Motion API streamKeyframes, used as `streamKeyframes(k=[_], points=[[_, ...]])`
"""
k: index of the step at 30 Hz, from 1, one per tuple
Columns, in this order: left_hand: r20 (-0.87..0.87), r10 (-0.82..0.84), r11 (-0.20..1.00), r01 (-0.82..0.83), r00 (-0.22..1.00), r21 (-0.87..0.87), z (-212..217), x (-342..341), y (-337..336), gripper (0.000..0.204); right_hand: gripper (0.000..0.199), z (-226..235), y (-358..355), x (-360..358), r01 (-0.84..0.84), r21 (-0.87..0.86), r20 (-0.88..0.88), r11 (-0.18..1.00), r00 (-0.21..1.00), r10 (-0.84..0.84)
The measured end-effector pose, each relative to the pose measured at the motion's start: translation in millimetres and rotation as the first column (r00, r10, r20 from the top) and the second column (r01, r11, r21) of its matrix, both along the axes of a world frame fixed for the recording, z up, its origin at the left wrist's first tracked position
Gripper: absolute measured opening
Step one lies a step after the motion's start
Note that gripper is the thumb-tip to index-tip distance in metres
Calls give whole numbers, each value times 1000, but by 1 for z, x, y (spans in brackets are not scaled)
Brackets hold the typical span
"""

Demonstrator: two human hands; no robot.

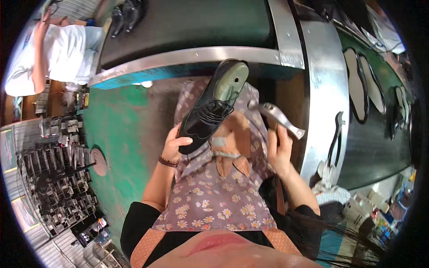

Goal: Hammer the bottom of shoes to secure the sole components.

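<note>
My left hand point(174, 143) grips a black lace-up shoe point(201, 127) by its toe end, with the thumb on top. The shoe slants up and away over my lap, its heel end farthest from me. A green shoe last point(234, 78) with a dark round hole sits inside and shows at the shoe's opening. My right hand point(280, 149) is closed around the handle of a hammer point(281, 117), mostly hidden by the fingers. Its silvery head is to the right of the shoe, apart from it. A flowered apron point(214, 201) covers my lap.
A dark conveyor belt point(192, 24) with a metal edge point(178, 57) runs ahead. On the metal ledge point(324, 67) at right lie black-handled pincers point(337, 138) and a crumpled white cloth point(325, 173). Pale-soled shoes point(357, 85) rest beyond. Another person point(67, 53) stands far left.
</note>
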State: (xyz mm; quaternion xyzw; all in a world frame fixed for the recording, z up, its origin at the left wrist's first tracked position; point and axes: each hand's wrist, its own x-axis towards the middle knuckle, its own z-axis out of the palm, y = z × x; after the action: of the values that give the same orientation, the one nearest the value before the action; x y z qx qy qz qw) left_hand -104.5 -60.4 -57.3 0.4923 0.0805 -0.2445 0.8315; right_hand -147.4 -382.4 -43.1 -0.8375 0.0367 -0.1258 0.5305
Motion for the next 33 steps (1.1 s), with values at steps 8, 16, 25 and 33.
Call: streamKeyframes(k=[8, 16, 25, 33], points=[[17, 238, 941, -227, 971, -250, 66, 130, 43, 48, 43, -13, 55, -37, -285, 67, -423, 956, 860, 285], [-417, 545, 567, -686, 727, -456, 65, 347, 97, 40, 46, -16, 63, -35, -270, 134, -409, 953, 861, 302], [734, -29, 706, -506, 679, 496, 65, 346, -33, 50, 46, -6, 58, -29, -305, 152, -448, 940, 827, 340], [399, -617, -275, -660, 679, 699, 63, 391, -83, 72, 47, -11, 64, -32, -314, 132, -453, 940, 824, 340]])
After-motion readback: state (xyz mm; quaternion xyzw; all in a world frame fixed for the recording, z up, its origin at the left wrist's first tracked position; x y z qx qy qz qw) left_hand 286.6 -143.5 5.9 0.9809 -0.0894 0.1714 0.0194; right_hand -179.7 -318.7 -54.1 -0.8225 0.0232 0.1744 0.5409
